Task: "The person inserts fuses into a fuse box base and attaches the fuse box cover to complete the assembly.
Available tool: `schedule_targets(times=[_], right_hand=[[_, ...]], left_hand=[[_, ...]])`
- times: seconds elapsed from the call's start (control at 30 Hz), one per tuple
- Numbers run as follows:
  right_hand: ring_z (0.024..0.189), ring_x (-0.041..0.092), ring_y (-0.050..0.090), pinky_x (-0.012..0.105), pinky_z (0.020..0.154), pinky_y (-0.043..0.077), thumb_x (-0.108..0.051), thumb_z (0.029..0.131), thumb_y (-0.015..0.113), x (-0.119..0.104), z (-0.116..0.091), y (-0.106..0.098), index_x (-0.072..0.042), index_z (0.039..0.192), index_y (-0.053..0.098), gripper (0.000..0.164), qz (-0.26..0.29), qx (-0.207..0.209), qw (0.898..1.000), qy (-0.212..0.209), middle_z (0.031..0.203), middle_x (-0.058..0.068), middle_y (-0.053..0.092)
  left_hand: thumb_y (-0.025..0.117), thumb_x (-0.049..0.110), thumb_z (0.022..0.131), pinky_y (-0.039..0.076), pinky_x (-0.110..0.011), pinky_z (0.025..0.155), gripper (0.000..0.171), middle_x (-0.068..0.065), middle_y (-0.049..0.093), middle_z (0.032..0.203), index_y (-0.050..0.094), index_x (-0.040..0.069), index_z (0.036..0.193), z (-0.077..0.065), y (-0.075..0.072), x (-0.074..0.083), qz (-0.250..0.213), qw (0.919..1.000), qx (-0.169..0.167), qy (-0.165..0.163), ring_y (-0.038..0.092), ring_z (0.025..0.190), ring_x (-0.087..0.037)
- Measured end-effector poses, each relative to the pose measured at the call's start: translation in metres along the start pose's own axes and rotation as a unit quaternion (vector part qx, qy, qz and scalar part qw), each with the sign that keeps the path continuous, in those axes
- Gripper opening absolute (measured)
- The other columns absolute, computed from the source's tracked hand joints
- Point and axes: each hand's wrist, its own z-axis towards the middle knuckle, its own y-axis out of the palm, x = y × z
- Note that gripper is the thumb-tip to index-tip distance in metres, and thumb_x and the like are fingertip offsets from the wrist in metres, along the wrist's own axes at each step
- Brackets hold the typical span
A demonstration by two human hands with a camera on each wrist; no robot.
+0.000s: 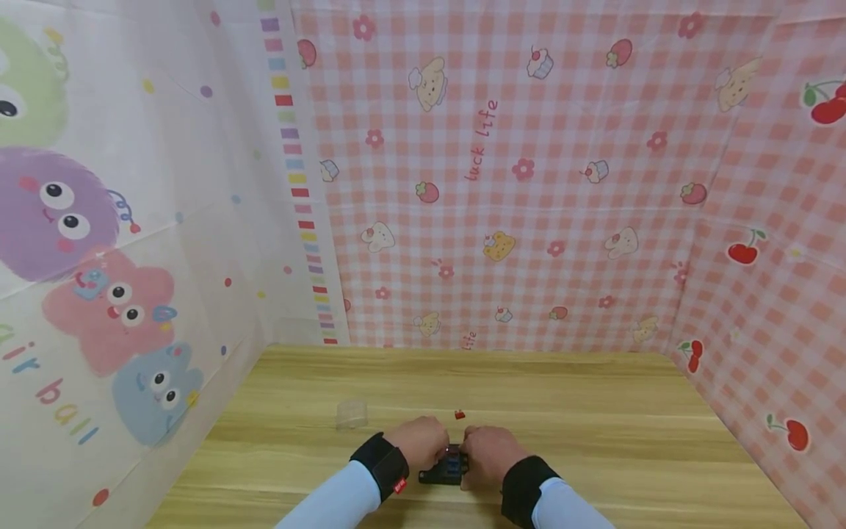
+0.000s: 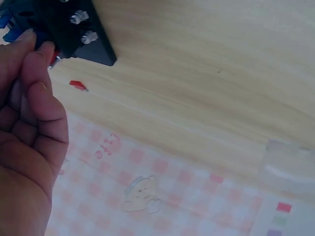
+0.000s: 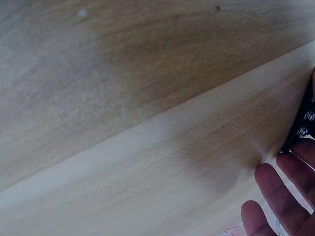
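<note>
In the head view, a small black block [image 1: 436, 476] rests on the wooden table [image 1: 595, 419], between the left hand [image 1: 418, 442] and the right hand [image 1: 492, 452]. A small loose red piece [image 1: 459, 414] lies just beyond the block, and a clear plastic box [image 1: 352, 414] sits farther off, beyond it and to its left. In the left wrist view, the left hand's thumb and nearest fingers are bent in and appear to pinch a blue part [image 2: 42, 38] of the block; a red bit [image 2: 52, 57] shows beside those fingertips, but whether it is held or fixed to the block cannot be told. Metal bolts [image 2: 79, 17] stand on the block's face. In the right wrist view, the right hand's fingers are bent at the block's edge, with a thumb partly seen at the frame's edge; it seems to grasp the block and steady it. If that hold slackened, a push from the left hand could probably twist or slide the block. A fingertip slip might drop something tiny beside the block, and a careless knuckle beyond the block could knock the red piece away.
</note>
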Motion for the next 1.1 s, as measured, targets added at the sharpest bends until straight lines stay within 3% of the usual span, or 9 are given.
schedule_targets(times=[0.17, 0.5, 0.6, 0.9, 1.1], right_hand=[[0.071, 0.009, 0.054, 0.029, 0.071, 0.049, -0.039, 0.068, 0.089, 0.001, 0.0, 0.0, -0.012, 0.09, 0.077, 0.036, 0.006, -0.005, 1.0, 0.002, 0.084, -0.006, 0.058], [0.068, 0.007, 0.051, 0.027, 0.069, 0.048, -0.04, 0.068, 0.089, 0.001, 0.001, 0.003, -0.014, 0.088, 0.076, 0.035, 0.008, 0.003, 1.0, -0.002, 0.082, -0.009, 0.057], [0.068, 0.007, 0.051, 0.027, 0.069, 0.048, -0.041, 0.069, 0.089, 0.0, 0.001, 0.005, -0.014, 0.088, 0.076, 0.035, 0.009, 0.002, 1.0, -0.005, 0.082, -0.009, 0.057], [0.07, 0.008, 0.053, 0.029, 0.068, 0.05, -0.041, 0.067, 0.088, 0.001, -0.002, 0.003, -0.013, 0.087, 0.076, 0.036, -0.014, 0.024, 0.999, -0.023, 0.078, -0.008, 0.055], [0.07, 0.008, 0.053, 0.028, 0.069, 0.049, -0.042, 0.068, 0.088, 0.001, -0.001, 0.003, -0.013, 0.086, 0.075, 0.037, -0.013, 0.017, 1.0, -0.016, 0.079, -0.008, 0.055]], left_hand=[[0.078, 0.006, 0.079, 0.036, -0.021, 0.054, 0.026, 0.011, 0.046, 0.057, 0.062, 0.017, 0.061, 0.002, 0.002, 0.002, 0.02, 0.9998, 0.003, 0.002, 0.04, 0.054, -0.006], [0.076, 0.005, 0.085, 0.044, -0.018, 0.063, 0.01, 0.012, 0.058, 0.068, 0.074, 0.015, 0.082, -0.001, 0.012, -0.008, -0.064, 0.9978, -0.006, -0.018, 0.05, 0.062, -0.003], [0.076, 0.005, 0.085, 0.043, -0.018, 0.061, 0.012, 0.012, 0.056, 0.066, 0.073, 0.015, 0.079, -0.002, 0.011, -0.006, -0.048, 0.9987, -0.005, -0.015, 0.048, 0.061, -0.003], [0.08, 0.006, 0.077, 0.036, -0.022, 0.051, 0.03, 0.012, 0.041, 0.054, 0.058, 0.018, 0.059, -0.001, 0.003, 0.004, 0.056, 0.9981, 0.02, 0.017, 0.036, 0.052, -0.006], [0.081, 0.008, 0.077, 0.036, -0.019, 0.052, 0.026, 0.013, 0.046, 0.055, 0.063, 0.018, 0.062, 0.001, 0.001, 0.001, 0.05, 0.9987, 0.003, 0.008, 0.038, 0.053, -0.005]])
